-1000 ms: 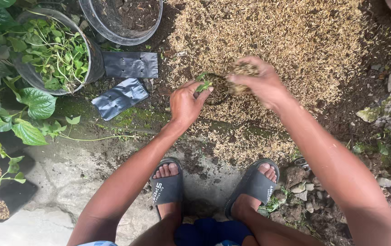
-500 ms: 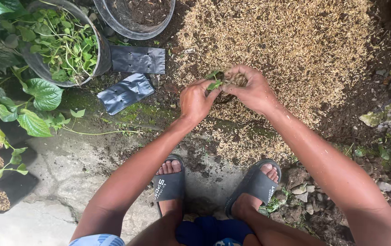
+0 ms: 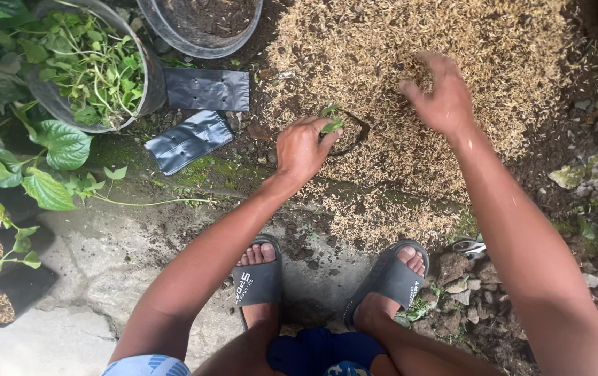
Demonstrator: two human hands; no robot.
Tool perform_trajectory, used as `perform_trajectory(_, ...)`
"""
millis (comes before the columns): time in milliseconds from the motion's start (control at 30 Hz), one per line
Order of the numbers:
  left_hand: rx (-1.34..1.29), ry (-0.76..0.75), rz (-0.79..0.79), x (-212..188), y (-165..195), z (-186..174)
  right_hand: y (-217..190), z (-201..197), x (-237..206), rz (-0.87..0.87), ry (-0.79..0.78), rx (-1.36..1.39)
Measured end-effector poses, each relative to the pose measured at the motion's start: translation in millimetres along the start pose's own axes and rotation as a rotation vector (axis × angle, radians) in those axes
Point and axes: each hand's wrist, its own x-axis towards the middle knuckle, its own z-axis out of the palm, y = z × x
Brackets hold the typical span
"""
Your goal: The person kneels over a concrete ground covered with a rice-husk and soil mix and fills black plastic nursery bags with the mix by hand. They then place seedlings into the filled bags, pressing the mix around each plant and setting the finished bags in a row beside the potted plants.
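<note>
**Right hand leaves the seedling for the husk pile**

The husk pile [image 3: 410, 76] fills 12 o'clock. The right hand [image 3: 441, 94], beside the cutting 0.5 s ago, has moved to 1 o'clock, fingers loosely spread, digging husks. The left hand [image 3: 302, 147] alone pinches the green seedling [image 3: 330, 125] upright in its small black bag [image 3: 351, 132], centre.
</note>
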Motion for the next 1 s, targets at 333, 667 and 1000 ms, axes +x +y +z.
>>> perform_trajectory(333, 0.018, 0.038, 0.096, 1, -9, 6, 86, 65, -30, -0.227, -0.004, -0.600)
perform_trajectory(667, 0.120, 0.081, 0.237, -2, -14, 4, 97, 62, -45, -0.032, -0.048, -0.497)
perform_trajectory(1000, 0.105, 0.053, 0.208, -3, -17, 1, 32, -34, 41, -0.306, 0.458, 0.285)
